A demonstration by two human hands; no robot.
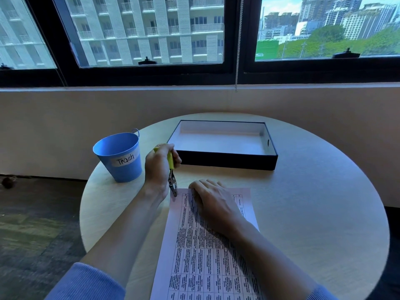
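Note:
A printed sheet with a table of small text (pixel 205 263) lies on the round table (pixel 313 213), running toward me. My right hand (pixel 213 199) rests flat on its far end, fingers straight. My left hand (pixel 159 167) grips a staple remover with a yellow-green handle (pixel 171 161). Its metal jaws (pixel 173 187) point down at the sheet's far left corner. Whether the jaws touch the paper is not clear.
A blue bucket labelled "Trash" (pixel 120 156) stands at the table's left edge, just left of my left hand. A shallow black tray with a white inside (pixel 225 162) sits behind the sheet. A wall and windows lie beyond.

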